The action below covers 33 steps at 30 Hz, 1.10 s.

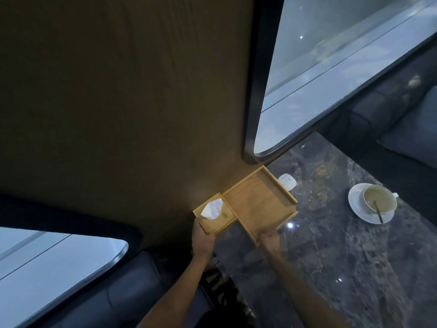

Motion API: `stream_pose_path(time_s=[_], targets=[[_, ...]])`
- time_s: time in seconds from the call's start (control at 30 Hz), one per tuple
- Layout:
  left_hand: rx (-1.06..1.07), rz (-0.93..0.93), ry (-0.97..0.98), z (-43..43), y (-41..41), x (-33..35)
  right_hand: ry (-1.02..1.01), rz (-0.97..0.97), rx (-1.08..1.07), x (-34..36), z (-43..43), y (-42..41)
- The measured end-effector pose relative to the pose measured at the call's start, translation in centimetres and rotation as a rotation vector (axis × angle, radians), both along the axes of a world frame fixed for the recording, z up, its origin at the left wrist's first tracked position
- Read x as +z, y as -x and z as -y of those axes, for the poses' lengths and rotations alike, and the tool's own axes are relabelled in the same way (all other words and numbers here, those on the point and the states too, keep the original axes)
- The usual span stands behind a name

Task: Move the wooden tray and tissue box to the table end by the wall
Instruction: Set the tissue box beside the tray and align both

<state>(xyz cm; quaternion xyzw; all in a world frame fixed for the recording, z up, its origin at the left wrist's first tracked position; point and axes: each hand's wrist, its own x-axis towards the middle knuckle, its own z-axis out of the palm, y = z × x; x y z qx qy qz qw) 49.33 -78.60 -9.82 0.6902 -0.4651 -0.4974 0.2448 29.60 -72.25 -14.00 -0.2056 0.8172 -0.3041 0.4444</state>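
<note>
Left grip [203, 235] clasping tissue box [214, 215] near end, right grip [269, 237] clasping wooden tray [260, 204] near rim, both against wall [118, 102]

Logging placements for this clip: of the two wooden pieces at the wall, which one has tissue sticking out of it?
The tissue box, the smaller piece under the left hand. The wooden tray beside it, held by the right hand, is larger, open and empty.

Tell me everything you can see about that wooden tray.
The wooden tray is pale, square and shallow, with low raised rims and nothing inside. It lies flat on the dark marble table, against the brown wall. The tissue box sits beside it, and the right hand holds its near edge.
</note>
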Motion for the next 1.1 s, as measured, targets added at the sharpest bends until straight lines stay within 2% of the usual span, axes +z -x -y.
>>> stream_pose_path(time_s=[0.03,0.1,0.17,0.2,0.3,0.37,0.63,0.7,0.77,0.83,0.9,1.0,1.1], targets=[[-0.101,0.117,0.068,-0.5,0.2,-0.3,0.018,-0.161,0.182,1.2,0.0,-1.3],[-0.372,0.365,0.034,-2.1,1.0,-0.8,0.165,-0.401,0.585,2.6,-0.2,-3.9],[-0.623,0.622,-0.002,-3.1,1.2,-1.8,0.148,-0.533,0.929,3.6,0.3,-5.7],[-0.71,0.699,-0.015,-3.2,1.1,-1.9,0.103,-0.566,1.035,3.7,0.9,-6.1],[-0.763,0.73,-0.06,-2.9,0.5,-2.3,-0.018,-0.564,1.188,3.1,2.2,-6.6],[-0.811,0.756,-0.031,-2.8,0.2,-2.7,-0.087,-0.572,1.214,2.5,2.4,-6.5],[-0.988,0.82,-0.052,-2.5,-2.0,-2.9,-0.096,-0.613,1.255,2.4,2.5,-6.0],[-0.99,0.752,-0.121,-1.6,-1.8,-2.3,-0.103,-0.546,1.266,2.2,3.1,-5.5],[-0.95,0.575,-0.191,-0.8,-1.3,-0.2,-0.057,-0.376,1.277,2.7,3.8,-4.9],[-0.842,0.376,-0.288,-0.2,-1.1,1.8,0.015,-0.202,1.146,4.1,3.9,-4.5],[-0.726,0.369,-0.32,0.0,-1.2,3.4,0.056,-0.092,0.905,5.7,3.3,-3.9],[-0.637,0.406,-0.293,-0.5,-1.7,3.2,0.065,-0.101,0.76,7.3,1.4,-2.4],[-0.648,0.437,-0.247,-2.9,-1.0,7.0,0.036,-0.185,0.738,8.7,-0.5,0.1]])
